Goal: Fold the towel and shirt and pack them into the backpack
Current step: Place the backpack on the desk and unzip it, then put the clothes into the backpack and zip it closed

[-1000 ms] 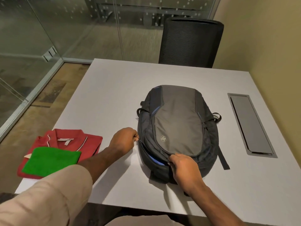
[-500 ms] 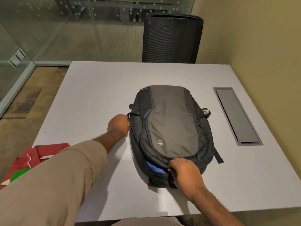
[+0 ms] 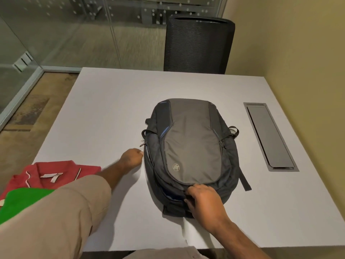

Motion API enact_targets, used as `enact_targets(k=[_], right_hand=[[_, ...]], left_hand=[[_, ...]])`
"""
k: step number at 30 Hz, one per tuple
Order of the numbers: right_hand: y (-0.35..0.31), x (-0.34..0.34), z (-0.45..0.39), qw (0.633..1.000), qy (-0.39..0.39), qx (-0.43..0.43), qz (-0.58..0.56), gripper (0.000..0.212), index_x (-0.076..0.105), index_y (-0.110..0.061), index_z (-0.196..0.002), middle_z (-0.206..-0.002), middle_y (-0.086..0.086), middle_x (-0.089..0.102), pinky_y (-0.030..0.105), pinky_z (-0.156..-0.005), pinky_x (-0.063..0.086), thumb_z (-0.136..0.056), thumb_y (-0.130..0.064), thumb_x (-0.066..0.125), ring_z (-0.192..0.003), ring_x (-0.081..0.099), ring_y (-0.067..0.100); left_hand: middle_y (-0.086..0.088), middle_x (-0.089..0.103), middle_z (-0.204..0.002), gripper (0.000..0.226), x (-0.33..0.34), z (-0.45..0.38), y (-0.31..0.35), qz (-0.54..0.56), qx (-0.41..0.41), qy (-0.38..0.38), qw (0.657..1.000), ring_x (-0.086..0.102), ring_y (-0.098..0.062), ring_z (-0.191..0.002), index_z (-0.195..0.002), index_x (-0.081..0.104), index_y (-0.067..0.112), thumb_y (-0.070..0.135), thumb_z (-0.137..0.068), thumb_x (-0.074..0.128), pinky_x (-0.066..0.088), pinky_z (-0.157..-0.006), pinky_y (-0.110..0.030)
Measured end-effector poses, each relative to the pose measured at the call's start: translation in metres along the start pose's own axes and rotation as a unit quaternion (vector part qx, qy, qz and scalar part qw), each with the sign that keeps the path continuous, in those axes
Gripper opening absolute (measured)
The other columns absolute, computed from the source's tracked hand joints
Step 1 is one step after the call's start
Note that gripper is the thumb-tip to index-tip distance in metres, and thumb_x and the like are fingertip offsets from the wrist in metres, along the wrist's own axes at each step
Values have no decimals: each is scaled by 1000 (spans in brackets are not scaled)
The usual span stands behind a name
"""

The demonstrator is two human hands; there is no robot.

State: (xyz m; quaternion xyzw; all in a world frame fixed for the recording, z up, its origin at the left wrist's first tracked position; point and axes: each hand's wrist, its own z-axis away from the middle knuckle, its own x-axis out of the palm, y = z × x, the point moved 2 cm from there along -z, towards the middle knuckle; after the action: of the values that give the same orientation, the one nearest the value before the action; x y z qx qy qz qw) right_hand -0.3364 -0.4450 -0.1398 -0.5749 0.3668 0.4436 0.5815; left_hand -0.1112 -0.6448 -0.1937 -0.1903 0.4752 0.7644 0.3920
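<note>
Head view, catalogued from largest item to smallest.

Bench (image 3: 104, 109): white top; it carried everything listed below.

Backpack (image 3: 190, 154): grey and black, lying flat at the middle of the bench, front panel up, its top end toward you. A slit of blue lining showed along the near left edge, so the main compartment seemed partly unzipped.

Shirt (image 3: 56, 176): red, already folded, at the near left corner of the bench, well apart from the backpack.

Towel (image 3: 24, 200): green, folded, lying on the shirt's near part; your sleeve hid some of it.

Right hand (image 3: 202, 199): your grip was closed on the fabric at the backpack's near end, fingers curled over the rim of the opening.

Left hand (image 3: 131, 157): fingers curled, just beside the backpack's left side. Whether this grip pinched a zip tab or held nothing could not be told.

Zip pull (image 3: 142, 145): a small tab stood out from the left seam just beyond your left hand.

Risk noted: the opening looked narrow. Pushing the stack through it could rumple the folds, and a hard tug on the zip could drag the whole backpack across the bench.
</note>
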Motion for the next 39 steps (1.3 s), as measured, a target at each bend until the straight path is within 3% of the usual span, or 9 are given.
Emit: enact_targets(k=[3, 5, 9, 15, 21, 25, 29, 34, 39], right_hand=[[1, 2, 1, 1000, -17, -16, -12, 14, 64, -23, -83, -80, -6, 63, 33, -69, 46, -79, -37, 66, -78, 60, 21], [2, 3, 0, 999, -39, -16, -35, 24, 66, -24, -92, -88, -6, 64, 33, -77, 44, -86, -46, 59, -86, 57, 19], [8, 6, -1, 994, -22, -22, -102, 38, 68, -26, -87, -83, -9, 66, 31, -73, 46, -88, -60, 51, -83, 59, 14], [1, 3, -8, 987, 18, -21, -156, 35, 64, -23, -73, -71, -8, 60, 36, -68, 47, -90, -52, 56, -73, 56, 16], [-21, 1, -18, 975, 41, 9, -219, 33, 55, -23, -66, -64, -8, 56, 37, -65, 46, -92, -42, 61, -69, 53, 11], [-43, 7, -24, 973, 56, 15, -222, 29, 57, -26, -67, -66, -11, 58, 31, -63, 46, -91, -41, 62, -69, 55, 8], [-76, 19, -33, 971, 80, 21, -226, 25, 60, -26, -69, -67, -12, 59, 29, -62, 46, -92, -36, 63, -69, 56, 7], [-135, 41, -45, 966, 60, 31, -250, 22, 61, -27, -74, -70, -13, 59, 21, -61, 39, -91, -40, 63, -71, 56, 5], [-187, 72, -63, 958, -6, 94, -272, 26, 64, -25, -95, -85, -10, 64, 22, -63, 41, -89, -51, 62, -76, 60, 6]], left_hand=[[-5, 62, -81, 30, 12, 21, -17, 13, 3, 9, 1000, 61, -32, -90, -76, 61, 13, 21, -100, 46, 37, -70, -29], [-7, 68, -88, 24, 19, 38, -27, 21, -1, 21, 1000, 64, -30, -91, -84, 67, 12, 25, -98, 52, 40, -73, -28], [2, 68, -90, 19, 28, 80, -39, 38, -8, 44, 998, 65, -21, -91, -98, 70, 17, 31, -96, 57, 39, -70, -23], [7, 65, -102, 21, 21, 130, -46, 88, -18, 114, 989, 61, -14, -99, -109, 69, 16, 29, -97, 57, 44, -86, -26], [10, 68, -101, 5, -1, 148, -68, 117, 9, 163, 980, 62, -9, -101, -97, 67, 24, 22, -93, 64, 48, -95, -27], [5, 70, -100, 17, -24, 150, -99, 59, 26, 211, 975, 63, -13, -97, -102, 73, 15, 25, -89, 69, 51, -92, -34], [2, 71, -84, 10, -58, 149, -131, 17, 34, 262, 964, 65, -18, -78, -87, 75, 17, 26, -83, 71, 56, -76, -39], [-2, 68, -101, 16, -112, 147, -193, 15, -9, 290, 957, 62, -22, -96, -98, 74, 16, 23, -83, 74, 50, -90, -40], [-12, 65, -111, 28, -164, 148, -254, 23, -91, 316, 944, 60, -34, -104, -106, 72, 13, 22, -79, 78, 48, -93, -41]])
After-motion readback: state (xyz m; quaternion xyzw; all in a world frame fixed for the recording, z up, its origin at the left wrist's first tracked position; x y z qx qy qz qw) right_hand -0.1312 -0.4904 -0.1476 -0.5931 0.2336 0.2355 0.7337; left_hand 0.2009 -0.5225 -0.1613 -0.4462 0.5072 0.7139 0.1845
